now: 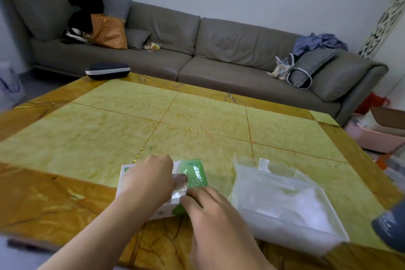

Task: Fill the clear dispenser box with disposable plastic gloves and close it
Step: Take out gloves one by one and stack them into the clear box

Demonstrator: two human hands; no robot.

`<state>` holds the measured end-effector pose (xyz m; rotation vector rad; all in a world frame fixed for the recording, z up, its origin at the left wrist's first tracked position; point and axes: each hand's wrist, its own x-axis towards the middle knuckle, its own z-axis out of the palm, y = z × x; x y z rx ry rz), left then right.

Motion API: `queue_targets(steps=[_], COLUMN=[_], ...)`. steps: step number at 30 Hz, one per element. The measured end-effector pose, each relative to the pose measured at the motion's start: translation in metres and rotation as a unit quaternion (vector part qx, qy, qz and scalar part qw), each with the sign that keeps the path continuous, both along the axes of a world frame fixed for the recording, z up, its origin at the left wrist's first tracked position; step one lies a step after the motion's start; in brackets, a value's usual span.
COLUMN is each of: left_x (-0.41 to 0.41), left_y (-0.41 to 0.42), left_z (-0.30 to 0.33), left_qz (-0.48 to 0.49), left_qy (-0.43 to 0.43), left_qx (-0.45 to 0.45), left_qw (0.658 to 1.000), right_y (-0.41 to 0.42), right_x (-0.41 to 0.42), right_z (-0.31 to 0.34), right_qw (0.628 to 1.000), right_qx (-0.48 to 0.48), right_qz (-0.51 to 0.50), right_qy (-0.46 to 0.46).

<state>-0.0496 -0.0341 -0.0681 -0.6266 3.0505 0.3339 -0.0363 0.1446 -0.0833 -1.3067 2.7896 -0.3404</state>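
Head view looks down on a yellow-green marble counter [197,116]. Both hands work on a green and white glove packet [195,173] lying near the counter's 6 o'clock edge. Left hand [149,182] lies on top of the packet with fingers curled, pressing it down. Right hand [210,208] pinches the clear film at the packet's opening with narrow fingers. Clear dispenser box [285,201] stands at 3 o'clock of the packet, just beside it, with its lid raised. A dark case [107,70] rests at the counter's 11 o'clock corner.
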Motion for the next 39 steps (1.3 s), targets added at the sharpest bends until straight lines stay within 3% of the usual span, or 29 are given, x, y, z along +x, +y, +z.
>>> queue_targets(steps=[13, 17, 20, 24, 27, 32, 36, 39], left_x=[0.016, 0.014, 0.017, 0.018, 0.016, 0.012, 0.011, 0.013], left_y=[-0.008, -0.014, -0.028, -0.042, -0.039, -0.024, -0.015, -0.026], left_z=[0.023, 0.023, 0.031, 0.024, 0.018, 0.019, 0.015, 0.017], left_qz=[-0.015, -0.027, -0.067, -0.055, -0.047, -0.111, -0.127, -0.125], left_qy=[0.108, 0.147, 0.089, 0.023, 0.065, 0.156, 0.207, 0.152], left_qx=[0.058, 0.119, 0.147, 0.04, 0.037, 0.156, 0.187, 0.172], left_qw=[0.992, 0.982, 0.983, 0.997, 0.996, 0.969, 0.952, 0.965], right_y=[0.002, 0.002, 0.003, 0.004, 0.004, 0.002, 0.001, 0.003], right_x=[0.005, 0.007, 0.005, 0.005, 0.006, 0.007, 0.007, 0.006], right_z=[0.011, 0.014, 0.013, 0.016, 0.018, 0.016, 0.014, 0.014], right_qw=[1.0, 1.0, 1.0, 0.999, 0.999, 0.999, 1.0, 1.0], right_qx=[-0.005, -0.006, 0.0, 0.0, 0.0, 0.002, 0.011, 0.012], right_qz=[-0.006, -0.013, -0.009, -0.007, -0.006, -0.014, -0.014, -0.015], right_qy=[-0.011, -0.025, -0.028, -0.034, -0.035, -0.032, -0.02, -0.017])
